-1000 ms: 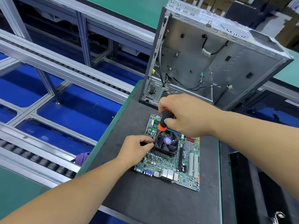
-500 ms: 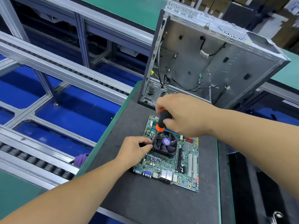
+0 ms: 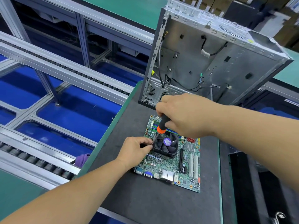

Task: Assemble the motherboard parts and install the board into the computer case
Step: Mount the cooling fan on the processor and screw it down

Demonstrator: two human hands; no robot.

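Motherboard (image 3: 174,160) lay flat on dark surface (image 3: 145,199), computer case (image 3: 218,62) upright at its 12 o'clock. Right hand (image 3: 186,115) gripped screwdriver (image 3: 161,125) handle, tip at CPU fan (image 3: 166,145) 10 o'clock corner. Left hand (image 3: 135,151), at fan's 9 o'clock, pinched shaft near tip.

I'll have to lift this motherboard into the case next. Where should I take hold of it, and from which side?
Judging by its pose, grip the motherboard by its bare long edges, fingers coming in from left and right. It lies flat on the mat, and the fan, slots and rear ports crowd its top, so pinching there risks the parts. Avoid lifting by the fan.
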